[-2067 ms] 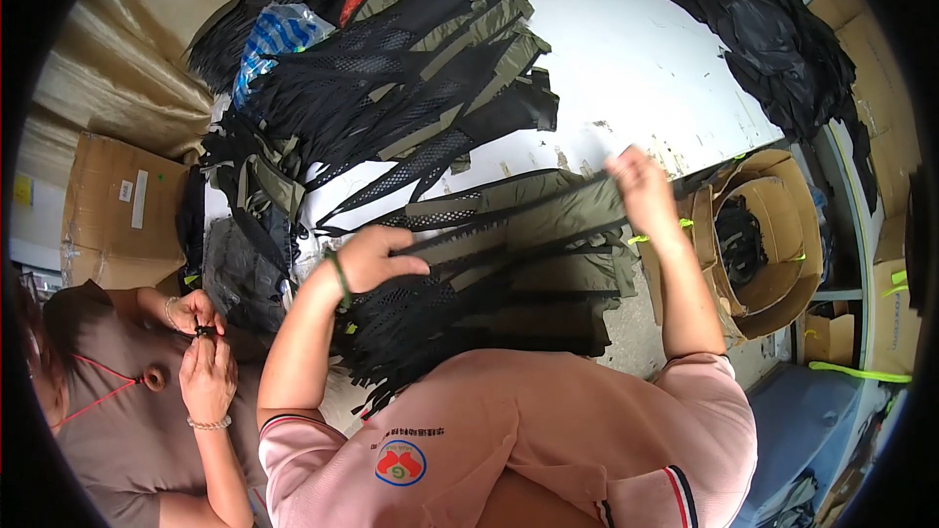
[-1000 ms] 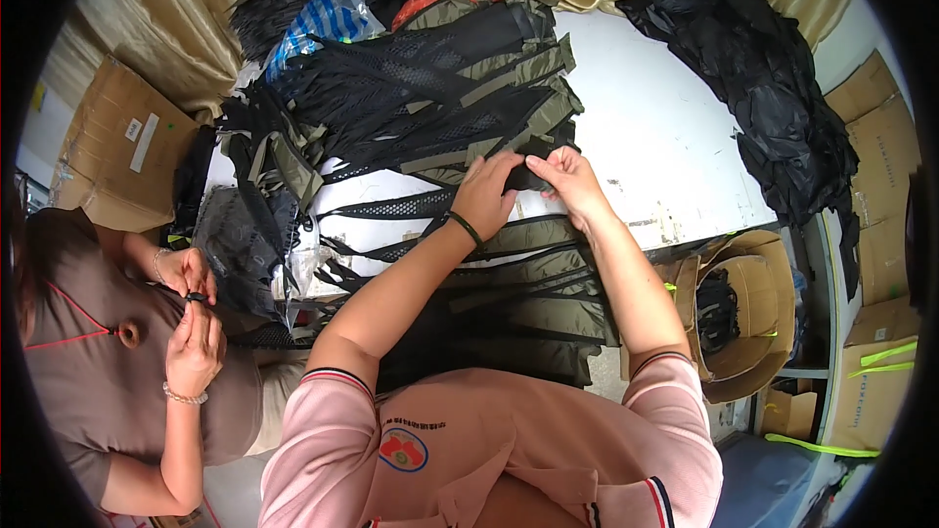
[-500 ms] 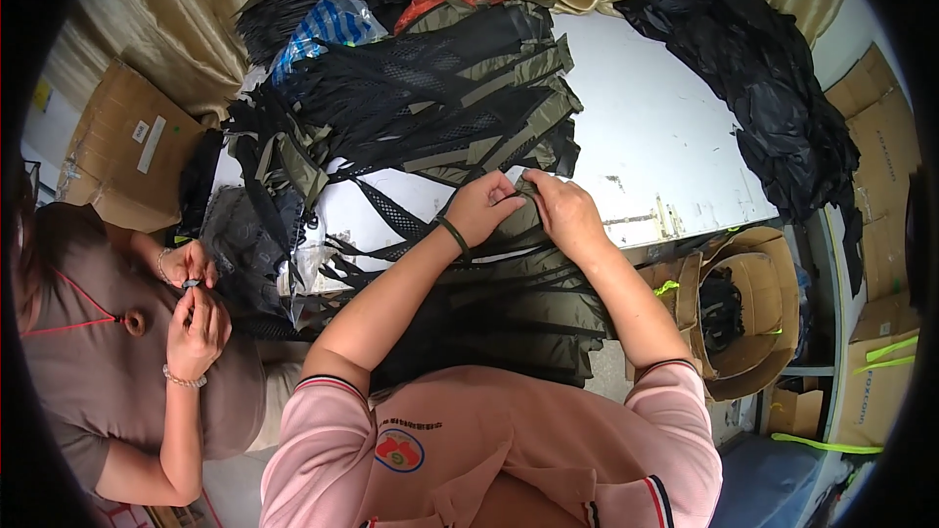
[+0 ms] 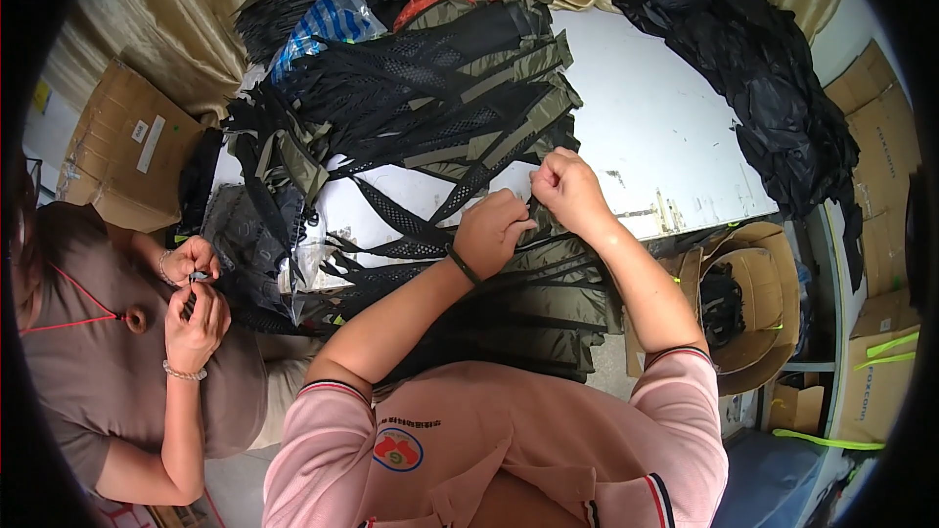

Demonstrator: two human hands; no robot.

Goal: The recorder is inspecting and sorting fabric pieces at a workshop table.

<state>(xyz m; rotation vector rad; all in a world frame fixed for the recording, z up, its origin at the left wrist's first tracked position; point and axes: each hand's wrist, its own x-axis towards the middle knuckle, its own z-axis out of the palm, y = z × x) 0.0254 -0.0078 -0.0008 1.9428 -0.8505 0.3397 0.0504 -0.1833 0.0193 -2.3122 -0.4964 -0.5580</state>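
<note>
My left hand (image 4: 492, 232) is closed, thumb against fingers, over the front edge of the white table. Slightly farther and to the right, my right hand (image 4: 570, 194) is curled shut, close to the left one. Both grip an olive-and-black fabric strip (image 4: 550, 223), mostly hidden by my fingers. Black mesh straps (image 4: 396, 220) run over the table left of my hands. Beyond them lies a heap of black mesh and olive fabric strips (image 4: 411, 88). More olive and black strips (image 4: 548, 298) hang across my lap below my forearms.
The white table (image 4: 646, 88) carries black fabric (image 4: 753, 88) at its right end. An open cardboard box (image 4: 773, 264) stands right of my right forearm. At left, a co-worker's hands (image 4: 196, 303) hold a small dark piece. A striped blue bag (image 4: 328, 29) lies behind the heap.
My hands have drawn apart slightly: the left moved nearer to me, the right a little farther away. The olive fabric between them is now more hidden.
</note>
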